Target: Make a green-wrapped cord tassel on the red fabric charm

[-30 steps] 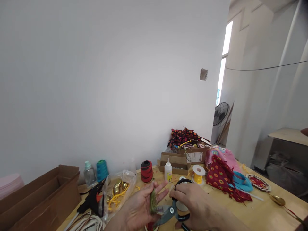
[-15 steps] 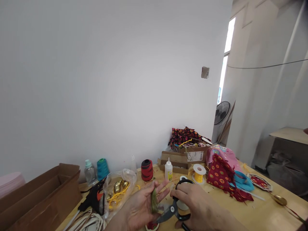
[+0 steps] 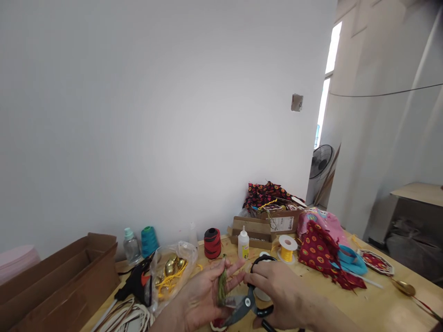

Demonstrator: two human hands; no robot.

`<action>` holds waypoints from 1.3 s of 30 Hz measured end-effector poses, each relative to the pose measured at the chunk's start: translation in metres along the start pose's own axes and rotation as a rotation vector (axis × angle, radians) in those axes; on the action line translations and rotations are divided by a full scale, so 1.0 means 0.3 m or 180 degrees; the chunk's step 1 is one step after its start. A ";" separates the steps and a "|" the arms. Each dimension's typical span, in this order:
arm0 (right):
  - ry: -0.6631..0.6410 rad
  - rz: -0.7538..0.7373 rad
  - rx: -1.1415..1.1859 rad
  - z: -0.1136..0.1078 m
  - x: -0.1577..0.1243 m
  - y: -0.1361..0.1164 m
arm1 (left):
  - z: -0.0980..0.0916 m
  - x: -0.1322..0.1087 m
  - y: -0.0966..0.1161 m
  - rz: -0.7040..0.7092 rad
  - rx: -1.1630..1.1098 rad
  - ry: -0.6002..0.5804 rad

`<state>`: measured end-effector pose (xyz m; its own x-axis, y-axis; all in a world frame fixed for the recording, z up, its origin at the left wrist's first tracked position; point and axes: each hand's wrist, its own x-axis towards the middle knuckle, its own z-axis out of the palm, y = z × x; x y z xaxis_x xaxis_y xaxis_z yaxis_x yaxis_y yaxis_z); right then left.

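A green thread tassel [image 3: 222,286] is pinched in my left hand [image 3: 200,296], palm turned up and some fingers stretched out. Black-handled scissors [image 3: 248,302] are held in my right hand [image 3: 278,290]. Their blades are parted and reach toward the tassel's lower end, close to my left palm. Below the blades, a red piece with a pale rim [image 3: 218,324] lies partly hidden on the wooden table [image 3: 308,306].
A white glue bottle [image 3: 243,243], red-black thread cone [image 3: 212,243] and yellow spool [image 3: 287,249] stand behind my hands. Left are a bag of gold bells [image 3: 173,272], a glue gun [image 3: 133,287] and a cardboard box [image 3: 65,286]. Red patterned cloth [image 3: 316,251] lies right.
The scissors' blades have shifted slightly and now lie against the tassel's lower end. The view has moved a little, and both hands keep their holds.
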<state>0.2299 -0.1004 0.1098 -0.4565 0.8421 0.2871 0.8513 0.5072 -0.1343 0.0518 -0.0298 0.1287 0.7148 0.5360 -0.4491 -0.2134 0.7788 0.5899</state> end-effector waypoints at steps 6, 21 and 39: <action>0.0007 -0.0131 0.0030 -0.019 0.005 -0.002 | -0.021 0.010 -0.002 -0.0230 -0.0054 -0.0283; 0.0264 0.0026 0.0329 0.016 -0.012 -0.004 | -0.014 0.011 -0.014 -0.0002 -0.0207 -0.0092; 0.0335 0.0214 0.0556 0.040 -0.006 -0.014 | -0.012 0.051 -0.041 0.0227 -0.0381 -0.0099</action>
<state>0.2242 -0.1020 0.0985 -0.3630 0.8560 0.3681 0.8170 0.4824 -0.3161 0.0631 -0.0298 0.1121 0.7149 0.5826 -0.3866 -0.3411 0.7733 0.5345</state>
